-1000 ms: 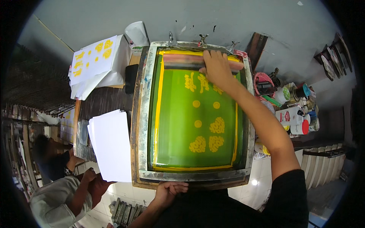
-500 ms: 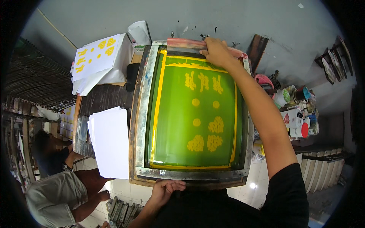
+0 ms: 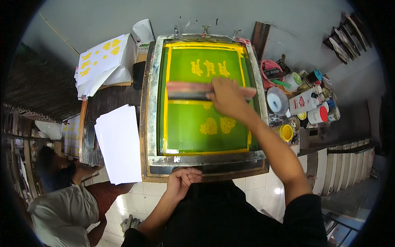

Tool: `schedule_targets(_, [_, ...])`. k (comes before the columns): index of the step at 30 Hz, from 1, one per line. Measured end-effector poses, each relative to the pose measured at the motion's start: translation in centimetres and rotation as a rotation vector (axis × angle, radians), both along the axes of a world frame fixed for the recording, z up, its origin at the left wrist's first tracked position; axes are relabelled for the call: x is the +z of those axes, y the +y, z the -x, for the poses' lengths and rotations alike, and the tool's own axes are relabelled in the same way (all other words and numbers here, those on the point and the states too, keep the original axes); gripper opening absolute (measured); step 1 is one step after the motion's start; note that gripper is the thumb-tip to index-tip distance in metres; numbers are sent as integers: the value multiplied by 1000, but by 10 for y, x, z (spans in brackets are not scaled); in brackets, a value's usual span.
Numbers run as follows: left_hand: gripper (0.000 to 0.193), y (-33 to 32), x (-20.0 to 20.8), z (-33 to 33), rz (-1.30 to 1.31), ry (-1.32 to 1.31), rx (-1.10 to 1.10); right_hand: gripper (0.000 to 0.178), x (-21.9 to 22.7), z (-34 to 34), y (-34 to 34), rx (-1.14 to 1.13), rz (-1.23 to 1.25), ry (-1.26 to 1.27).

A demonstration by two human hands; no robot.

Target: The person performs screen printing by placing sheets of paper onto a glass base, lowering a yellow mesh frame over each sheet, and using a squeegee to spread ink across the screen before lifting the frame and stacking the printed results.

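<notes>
My right hand [image 3: 228,96] grips the pink-edged squeegee [image 3: 187,89], which lies crosswise over the middle of a green printing screen [image 3: 193,142]. A thin line of yellow ink runs along the squeegee's near side. Yellow characters and clustered shapes show in the mesh, partly hidden by the squeegee and my hand. A worn metal-coloured frame [image 3: 197,159] surrounds the screen, above a wood-edged board [image 3: 242,175]. At that board's near edge rests my left hand [image 3: 184,181], its fingers curled in and nothing visible in them.
White paper sheets [image 3: 118,144] lie left of the frame. Behind them is a stack topped by a yellow-printed sheet [image 3: 101,55], beside a dark phone-like slab [image 3: 139,75]. Ink tubs and bottles [image 3: 302,102] crowd the right. Another person [image 3: 66,214] is at lower left.
My right hand has drawn the squeegee from the screen's far end toward me to its middle. My left hand stays by the near edge. The view has shifted slightly.
</notes>
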State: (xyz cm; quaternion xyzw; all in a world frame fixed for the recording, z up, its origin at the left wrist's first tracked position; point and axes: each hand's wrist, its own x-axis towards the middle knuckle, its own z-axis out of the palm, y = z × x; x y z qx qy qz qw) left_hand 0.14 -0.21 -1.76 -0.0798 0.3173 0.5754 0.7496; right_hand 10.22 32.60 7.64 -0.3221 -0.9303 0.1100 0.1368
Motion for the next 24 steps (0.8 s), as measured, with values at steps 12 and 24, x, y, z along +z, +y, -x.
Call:
schedule_targets(12, [41,18,75,12,-471,-136,38,30,82,-64,-142,4,-190,273])
schedule_targets(24, [111,156,45,85,155,2376,-524,33,320,-19,-65,-123,-390,288])
